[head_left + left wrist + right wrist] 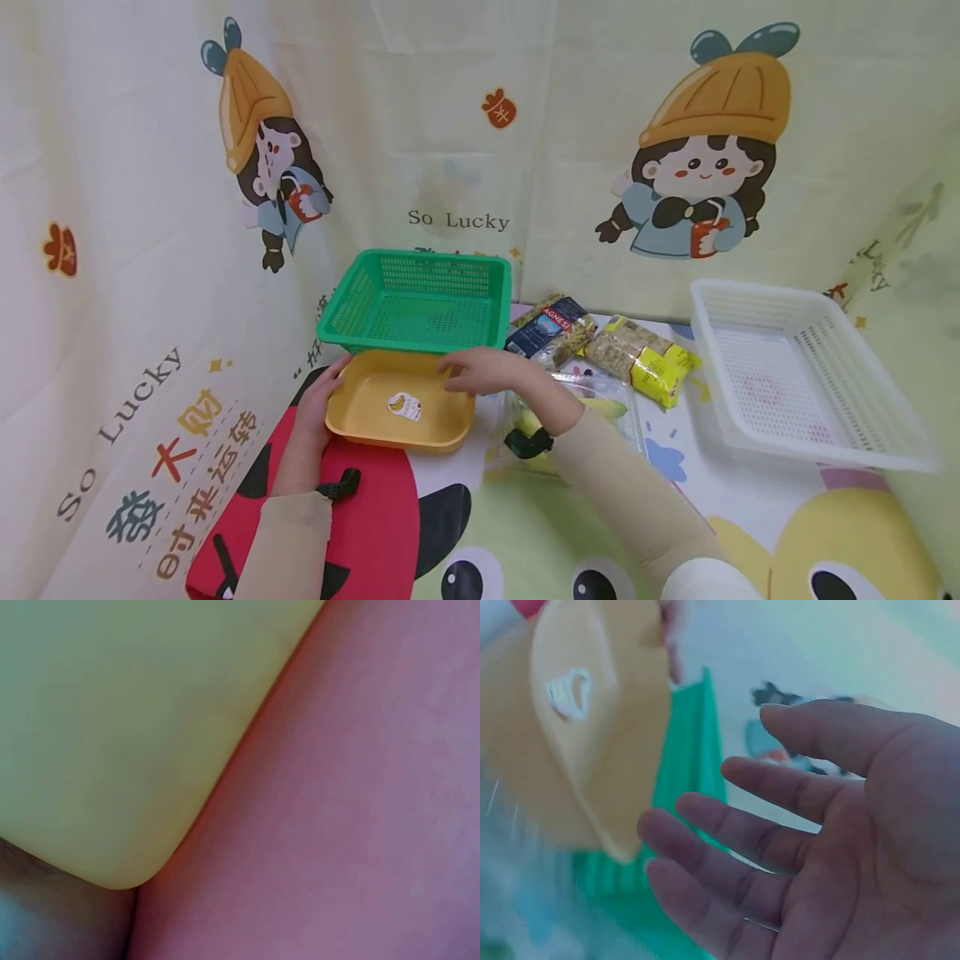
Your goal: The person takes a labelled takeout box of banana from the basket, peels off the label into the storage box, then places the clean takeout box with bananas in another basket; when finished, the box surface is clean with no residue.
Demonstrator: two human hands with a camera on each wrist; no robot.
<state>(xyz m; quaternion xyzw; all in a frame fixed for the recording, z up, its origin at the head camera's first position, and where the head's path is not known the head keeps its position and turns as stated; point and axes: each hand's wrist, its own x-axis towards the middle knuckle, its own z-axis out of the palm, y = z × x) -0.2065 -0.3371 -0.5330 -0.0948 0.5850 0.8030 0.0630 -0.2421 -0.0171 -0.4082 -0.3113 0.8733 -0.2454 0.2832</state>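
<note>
A yellow plastic basin [438,417] with a banana sticker [405,406] on its inner bottom is in front of the green basket [420,337]. My left hand [311,408] grips the basin by its left side. In the left wrist view the basin [127,735] fills the upper left, and only a blurred bit of hand shows below it. Over the basin's right back corner in the head view is my right hand [487,371]. The right wrist view shows that right hand [802,847] with fingers spread and apart from the basin [622,742], nothing held.
Right of the basin lie a blue pasta bag [551,329], a yellow-labelled bag [641,358] and a clear bag [600,392] with pale yellow-green contents, partly behind the right arm. A white basket [787,333] stands at the right. Printed cloth curtains [450,150] hang close behind.
</note>
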